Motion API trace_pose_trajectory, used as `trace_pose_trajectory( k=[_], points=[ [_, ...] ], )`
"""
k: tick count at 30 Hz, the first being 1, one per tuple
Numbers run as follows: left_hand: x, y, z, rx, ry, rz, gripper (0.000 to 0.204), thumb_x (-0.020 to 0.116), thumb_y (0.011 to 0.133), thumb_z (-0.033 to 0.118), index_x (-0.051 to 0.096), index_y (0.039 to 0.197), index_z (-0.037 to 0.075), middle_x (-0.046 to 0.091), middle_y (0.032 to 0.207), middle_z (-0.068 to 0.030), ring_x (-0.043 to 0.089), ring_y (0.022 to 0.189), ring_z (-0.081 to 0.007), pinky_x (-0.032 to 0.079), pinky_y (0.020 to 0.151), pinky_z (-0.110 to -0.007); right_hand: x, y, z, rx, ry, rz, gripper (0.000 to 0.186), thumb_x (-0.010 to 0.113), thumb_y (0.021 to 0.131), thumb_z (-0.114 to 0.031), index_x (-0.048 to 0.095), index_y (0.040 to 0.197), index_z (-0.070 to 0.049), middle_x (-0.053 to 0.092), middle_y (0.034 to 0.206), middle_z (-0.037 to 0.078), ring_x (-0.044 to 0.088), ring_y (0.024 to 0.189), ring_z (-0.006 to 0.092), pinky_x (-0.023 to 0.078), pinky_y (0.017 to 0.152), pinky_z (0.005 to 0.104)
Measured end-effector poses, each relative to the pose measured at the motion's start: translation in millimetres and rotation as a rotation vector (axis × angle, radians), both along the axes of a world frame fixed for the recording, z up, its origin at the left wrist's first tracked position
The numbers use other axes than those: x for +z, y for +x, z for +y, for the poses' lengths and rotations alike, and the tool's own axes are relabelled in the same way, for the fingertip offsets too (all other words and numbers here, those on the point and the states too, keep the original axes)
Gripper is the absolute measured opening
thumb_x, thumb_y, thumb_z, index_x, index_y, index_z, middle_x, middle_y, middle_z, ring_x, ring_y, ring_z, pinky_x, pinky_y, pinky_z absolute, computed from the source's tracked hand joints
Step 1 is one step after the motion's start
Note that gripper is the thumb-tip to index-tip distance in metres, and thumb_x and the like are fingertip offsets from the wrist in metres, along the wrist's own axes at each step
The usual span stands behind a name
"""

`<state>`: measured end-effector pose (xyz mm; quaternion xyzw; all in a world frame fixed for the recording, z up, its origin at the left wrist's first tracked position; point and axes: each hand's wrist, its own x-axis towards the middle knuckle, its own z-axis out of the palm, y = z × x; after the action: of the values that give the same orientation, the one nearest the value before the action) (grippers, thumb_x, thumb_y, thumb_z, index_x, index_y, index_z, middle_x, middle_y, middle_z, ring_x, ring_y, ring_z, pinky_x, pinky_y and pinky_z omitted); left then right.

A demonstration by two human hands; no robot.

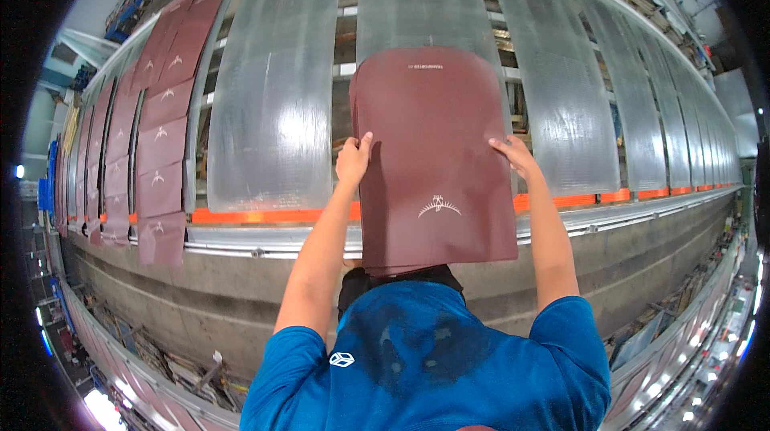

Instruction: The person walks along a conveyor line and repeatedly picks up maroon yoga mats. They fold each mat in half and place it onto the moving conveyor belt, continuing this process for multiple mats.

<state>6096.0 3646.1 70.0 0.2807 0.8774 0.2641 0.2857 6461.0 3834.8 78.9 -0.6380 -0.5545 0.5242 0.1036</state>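
A stack of maroon fabric panels (437, 142) with rounded top corners and a white printed emblem is held in front of my body. My left hand (353, 160) grips the stack's left edge, thumb on top and fingers underneath. On the opposite edge, my right hand (516, 155) pinches the stack with its thumb over the surface. The far part of the stack lies over a glossy translucent board (425, 10), while its near end reaches back to my waist. Several layers show along the left and lower edges.
More boards (273, 94) (553, 94) stand in a row along a long metal-framed table with an orange strip (265, 215). At the left, overlapping maroon panels (163, 134) cover several boards. A metal rail (241, 238) runs along the near side, above concrete floor (265, 275).
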Motion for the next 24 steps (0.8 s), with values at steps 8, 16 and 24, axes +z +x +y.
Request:
trace_pose_trajectory(
  k=[8, 16, 24],
  points=[
    [-49, -1, -71, -0.063, 0.238, -0.115, 0.029, 0.069, 0.08, 0.014, 0.063, 0.106, 0.001, 0.069, 0.09, -0.015, 0.067, 0.086, -0.026, 0.051, 0.077, -0.036, -58, 34, -24, -0.036, 0.389, 0.072, 0.035, 0.072, 0.081, -0.02, 0.066, 0.105, 0.005, 0.069, 0.099, 0.014, 0.065, 0.092, 0.0197, 0.049, 0.081, 0.0321],
    [-20, 15, -72, -0.033, 0.228, 0.031, 0.039, 0.066, 0.086, 0.018, 0.057, 0.119, -0.002, 0.063, 0.105, -0.0158, 0.061, 0.082, -0.016, 0.05, 0.069, -0.03, -28, 6, -31, -0.029, 0.663, -0.061, 0.039, 0.069, 0.083, -0.026, 0.064, 0.115, -0.003, 0.065, 0.1, 0.014, 0.065, 0.086, 0.0242, 0.05, 0.078, 0.0332],
    [-20, 67, -104, 0.186, 0.354, -0.439, 0.071, 0.055, 0.094, 0.038, 0.028, 0.143, -0.005, 0.035, 0.146, -0.0208, 0.035, 0.134, -0.0279, 0.026, 0.11, -0.035, -46, 58, -88, 0.048, 0.758, -0.226, 0.043, 0.063, 0.089, -0.03, 0.058, 0.122, -0.003, 0.056, 0.114, 0.019, 0.054, 0.109, 0.0316, 0.041, 0.095, 0.04]
  ],
)
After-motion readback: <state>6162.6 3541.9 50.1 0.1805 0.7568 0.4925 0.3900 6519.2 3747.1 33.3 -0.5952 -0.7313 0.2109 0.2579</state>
